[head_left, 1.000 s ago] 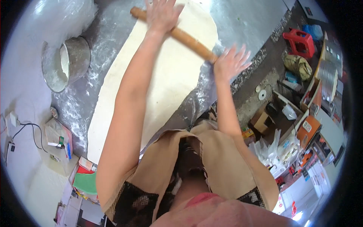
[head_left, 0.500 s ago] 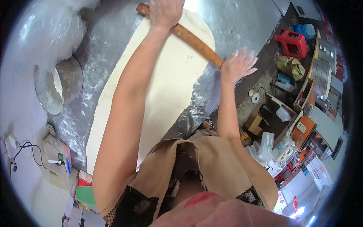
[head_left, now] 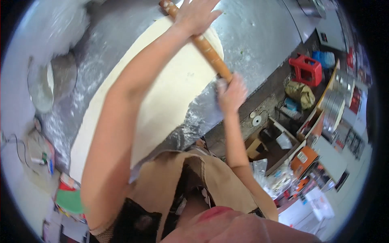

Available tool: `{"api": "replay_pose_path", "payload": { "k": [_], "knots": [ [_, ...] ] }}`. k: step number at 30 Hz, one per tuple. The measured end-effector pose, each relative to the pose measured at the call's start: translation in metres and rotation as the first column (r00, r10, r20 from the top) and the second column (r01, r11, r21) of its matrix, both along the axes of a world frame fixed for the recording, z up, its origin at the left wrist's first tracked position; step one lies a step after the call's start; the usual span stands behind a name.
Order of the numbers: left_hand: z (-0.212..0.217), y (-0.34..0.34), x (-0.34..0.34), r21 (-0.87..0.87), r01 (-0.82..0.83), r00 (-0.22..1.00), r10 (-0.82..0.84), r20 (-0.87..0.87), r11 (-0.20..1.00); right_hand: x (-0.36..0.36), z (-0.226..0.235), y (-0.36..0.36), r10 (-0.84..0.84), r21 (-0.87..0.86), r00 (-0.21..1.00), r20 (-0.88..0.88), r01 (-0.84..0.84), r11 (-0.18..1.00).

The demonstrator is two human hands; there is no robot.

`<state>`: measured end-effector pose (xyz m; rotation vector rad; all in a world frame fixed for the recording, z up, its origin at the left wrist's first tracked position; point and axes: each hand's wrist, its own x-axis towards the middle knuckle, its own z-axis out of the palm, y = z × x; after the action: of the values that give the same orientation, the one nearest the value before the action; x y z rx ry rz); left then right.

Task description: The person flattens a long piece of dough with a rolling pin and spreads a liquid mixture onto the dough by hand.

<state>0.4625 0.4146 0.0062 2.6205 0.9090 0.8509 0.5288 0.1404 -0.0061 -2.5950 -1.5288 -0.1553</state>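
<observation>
While the wooden rolling pin (head_left: pixel 204 44) lies slanted across the far end of the big flat dough sheet (head_left: pixel 162 101), the person's left hand (head_left: pixel 196 14) presses down on it with flat, spread fingers. The right hand (head_left: pixel 231 94) is curled at the pin's near end. The dough covers much of a floury metal table (head_left: pixel 259 36). A round metal bowl (head_left: pixel 50 85) sits off to the left. A red crate (head_left: pixel 306 69) and cluttered boxes stand on the floor to the right. Half a second ago the right hand was open; now it is bent, and the pin sits farther up.
</observation>
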Motion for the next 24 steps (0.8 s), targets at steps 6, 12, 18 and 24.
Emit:
{"api": "replay_pose_path", "payload": {
  "k": [6,12,18,24],
  "knots": [
    [0.021,-0.053,-0.181,0.058,0.203,0.954,-0.184,-0.237,0.978,0.033,0.016,-0.003,0.343,0.093,0.939,-0.005,-0.341,0.935],
    [0.063,-0.176,-0.285,-0.257,-0.441,0.767,0.212,-0.605,0.860,0.063,0.066,0.112,0.865,-0.013,0.489,-0.116,-0.871,0.491],
    [-0.019,-0.199,-0.275,0.057,-0.870,0.402,0.771,-0.494,0.490,0.005,-0.010,0.206,0.824,0.047,0.559,-0.091,-0.824,0.564],
    [-0.017,-0.080,-0.283,0.278,-0.881,0.310,0.910,-0.275,0.384,-0.031,-0.008,0.337,0.832,0.263,0.548,-0.084,-0.793,0.549]
  ]
}}
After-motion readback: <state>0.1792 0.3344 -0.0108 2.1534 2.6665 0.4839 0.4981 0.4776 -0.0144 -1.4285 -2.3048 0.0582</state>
